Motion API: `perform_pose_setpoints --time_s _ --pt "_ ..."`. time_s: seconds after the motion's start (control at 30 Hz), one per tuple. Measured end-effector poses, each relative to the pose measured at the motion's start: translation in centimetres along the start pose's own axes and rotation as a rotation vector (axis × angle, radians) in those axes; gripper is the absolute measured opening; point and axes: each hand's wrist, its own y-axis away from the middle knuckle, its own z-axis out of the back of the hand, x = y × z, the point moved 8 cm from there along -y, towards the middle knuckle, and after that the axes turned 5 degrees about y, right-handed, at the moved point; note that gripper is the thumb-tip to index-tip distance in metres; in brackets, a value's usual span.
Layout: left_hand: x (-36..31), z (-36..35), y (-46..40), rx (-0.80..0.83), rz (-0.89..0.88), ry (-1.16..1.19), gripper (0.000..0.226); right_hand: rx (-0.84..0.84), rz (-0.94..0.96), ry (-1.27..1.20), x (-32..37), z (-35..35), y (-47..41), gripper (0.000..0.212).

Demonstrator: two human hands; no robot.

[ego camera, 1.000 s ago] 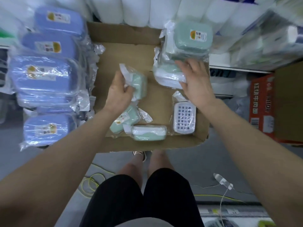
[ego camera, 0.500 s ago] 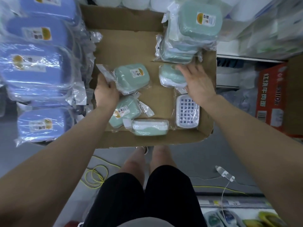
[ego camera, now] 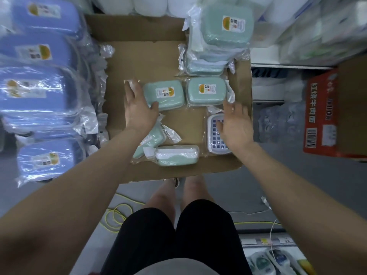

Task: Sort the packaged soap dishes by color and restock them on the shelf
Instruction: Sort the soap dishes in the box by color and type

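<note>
Two bagged green soap dishes lie flat side by side in a cardboard box (ego camera: 147, 56), one on the left (ego camera: 163, 94) and one on the right (ego camera: 206, 91). My left hand (ego camera: 139, 108) rests open beside the left one, its thumb touching the near edge. Over a white dish with a blue grid (ego camera: 215, 135) hovers my right hand (ego camera: 235, 126), open and holding nothing. A stack of green dishes (ego camera: 222, 36) stands in the box's far right corner. Two more green dishes (ego camera: 176, 155) (ego camera: 151, 139) lie at the near edge.
Several bagged blue soap dishes (ego camera: 37, 92) are piled left of the box. A red carton (ego camera: 329, 116) stands at the right. White rolls (ego camera: 151, 4) line the back. Yellow cable (ego camera: 117, 217) lies on the floor by my legs.
My left hand set down the green dish it held and let go. The right-hand green dish now lies label-up, and my right hand drew back over the white dish.
</note>
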Motion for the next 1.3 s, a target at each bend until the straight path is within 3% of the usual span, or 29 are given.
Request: perform_pose_setpoints --time_s 0.1,0.2,0.33,0.43,0.53,0.63,0.73,0.87,0.97,1.03,1.17,1.3 --pt "0.4 0.3 2.1 -0.04 -0.073 -0.045 0.083 0.303 -0.11 0.127 0.3 -3.1 2.2 0.099" --pt "2.6 0.1 4.1 0.012 -0.073 -0.152 0.076 0.34 -0.105 0.089 1.9 -3.5 2.4 0.108" --pt "5.1 -0.2 6.0 0.141 -0.096 -0.257 0.067 0.334 -0.118 -0.161 3.0 -2.1 1.6 0.111" --pt "3.0 0.6 7.1 0.157 -0.227 -0.109 0.061 0.252 -0.058 -0.39 4.5 1.0 1.2 0.115" --pt "-0.3 0.5 7.9 0.304 -0.267 0.048 0.054 0.218 0.005 -0.564 6.9 4.7 0.6 0.111" --pt "-2.9 0.2 8.2 0.496 -0.205 0.299 0.056 0.199 0.014 -0.754 9.4 8.1 -0.4 0.1" --pt "-3.7 1.1 7.6 0.535 -0.065 0.652 0.066 0.228 -0.034 -0.952 10.9 9.3 -1.6 0.083" --pt "-2.4 1.5 6.3 0.479 -0.016 0.751 0.063 0.322 -0.037 -1.009 12.0 8.3 -1.9 0.061" --pt "0.7 2.7 3.6 0.278 0.1 0.718 0.071 0.275 -0.017 -0.904 11.3 7.4 -2.3 0.052" --pt "2.9 3.8 1.3 0.122 0.19 0.759 0.063 0.196 0.022 -0.776 10.6 6.9 -3.0 0.049" --pt "3.4 5.4 -2.9 -0.066 0.163 0.626 0.047 0.189 0.143 -0.6 11.8 5.1 -5.5 0.051" --pt "2.1 4.1 -4.9 0.025 0.116 0.38 0.053 0.255 0.246 -0.725 15.1 4.0 -8.1 0.05"
